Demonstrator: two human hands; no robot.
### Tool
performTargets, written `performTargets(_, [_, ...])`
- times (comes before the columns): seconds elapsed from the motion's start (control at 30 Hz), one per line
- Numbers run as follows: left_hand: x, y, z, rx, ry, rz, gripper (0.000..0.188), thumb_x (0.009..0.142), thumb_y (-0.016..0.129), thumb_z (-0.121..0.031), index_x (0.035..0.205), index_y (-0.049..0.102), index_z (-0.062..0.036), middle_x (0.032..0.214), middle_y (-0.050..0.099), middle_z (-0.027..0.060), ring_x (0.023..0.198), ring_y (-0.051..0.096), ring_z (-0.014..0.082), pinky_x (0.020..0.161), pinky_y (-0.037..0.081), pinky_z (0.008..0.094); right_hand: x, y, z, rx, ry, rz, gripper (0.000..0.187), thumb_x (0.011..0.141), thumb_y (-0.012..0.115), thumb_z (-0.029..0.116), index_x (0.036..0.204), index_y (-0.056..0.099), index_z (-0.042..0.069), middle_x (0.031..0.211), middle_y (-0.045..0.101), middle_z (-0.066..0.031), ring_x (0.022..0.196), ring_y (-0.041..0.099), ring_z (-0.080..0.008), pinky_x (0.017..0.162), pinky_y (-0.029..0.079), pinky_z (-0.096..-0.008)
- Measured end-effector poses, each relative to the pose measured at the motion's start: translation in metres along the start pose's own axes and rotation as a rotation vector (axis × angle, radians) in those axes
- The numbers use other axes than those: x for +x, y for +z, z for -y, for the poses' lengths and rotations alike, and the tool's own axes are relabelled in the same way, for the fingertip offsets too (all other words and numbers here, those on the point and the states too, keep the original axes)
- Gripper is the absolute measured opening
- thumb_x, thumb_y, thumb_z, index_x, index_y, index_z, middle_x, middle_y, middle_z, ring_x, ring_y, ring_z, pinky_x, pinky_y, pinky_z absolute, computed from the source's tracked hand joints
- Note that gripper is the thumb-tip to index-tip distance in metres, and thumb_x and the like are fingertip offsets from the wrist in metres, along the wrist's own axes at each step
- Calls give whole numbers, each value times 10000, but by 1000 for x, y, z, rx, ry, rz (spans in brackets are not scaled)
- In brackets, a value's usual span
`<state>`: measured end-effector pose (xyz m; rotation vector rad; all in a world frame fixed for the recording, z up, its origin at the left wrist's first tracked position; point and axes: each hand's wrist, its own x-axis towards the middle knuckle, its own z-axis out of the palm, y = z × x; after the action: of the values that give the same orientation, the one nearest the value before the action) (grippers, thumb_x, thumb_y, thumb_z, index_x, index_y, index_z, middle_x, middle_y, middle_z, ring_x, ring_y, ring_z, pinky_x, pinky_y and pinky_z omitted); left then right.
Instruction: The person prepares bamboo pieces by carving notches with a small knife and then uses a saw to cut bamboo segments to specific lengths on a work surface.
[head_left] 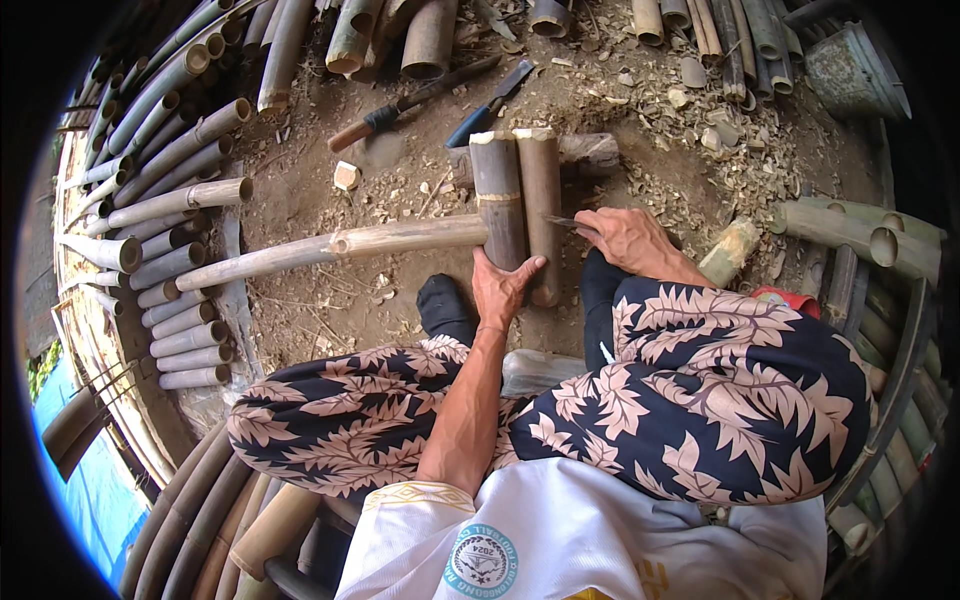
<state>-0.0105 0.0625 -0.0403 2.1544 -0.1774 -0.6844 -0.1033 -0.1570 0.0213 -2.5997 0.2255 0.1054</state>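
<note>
Two short bamboo tubes stand side by side in front of me, a darker left tube [500, 205] and a browner right tube [541, 180]. The left one meets the end of a long pale bamboo pole [390, 236] that stretches off to the left. My left hand [500, 287] grips the lower end of the left tube, its thumb reaching across toward the right tube. Closed around a thin pointed blade [566, 221], my right hand [632, 240] is just right of the tubes. The blade's tip is at the right tube's side; its handle is hidden in the fingers.
Behind the tubes lies a log [592, 155]. Beyond are a blue-handled chisel [490, 104] and a long wooden-handled tool [410, 100]. Stacked bamboo [190, 190] lines the left, more bamboo [860, 230] the right. A bucket [855, 75] stands far right; shavings cover the dirt.
</note>
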Motion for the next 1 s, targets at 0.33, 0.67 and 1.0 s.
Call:
performTargets(0.33, [20, -27, -10, 440, -141, 270, 901, 666, 823, -551, 1223, 498, 78, 1111, 630, 331, 1083, 611, 449, 916, 492, 477, -59, -50, -117, -174, 546, -161, 305, 938, 523, 168, 1221, 516, 53, 943, 623, -225, 868, 631, -423, 766, 515, -508])
performTargets(0.67, [244, -143, -63, 1011, 458, -325, 474, 786, 707, -297, 1174, 547, -75, 1185, 566, 122, 1149, 534, 302, 956, 430, 448, -129, -41, -241, -370, 1038, -111, 545, 888, 486, 28, 1420, 367, 18, 1298, 467, -271, 1178, 499, -449, 972, 434, -494])
performTargets(1.0, [260, -167, -64, 980, 223, 274, 560, 913, 561, -576, 999, 584, -24, 829, 667, 209, 771, 654, 384, 677, 484, 475, -154, -49, -286, -421, 1150, -158, 806, 823, 664, 91, 1490, 218, 19, 1316, 396, -224, 1218, 423, -420, 1022, 391, -484])
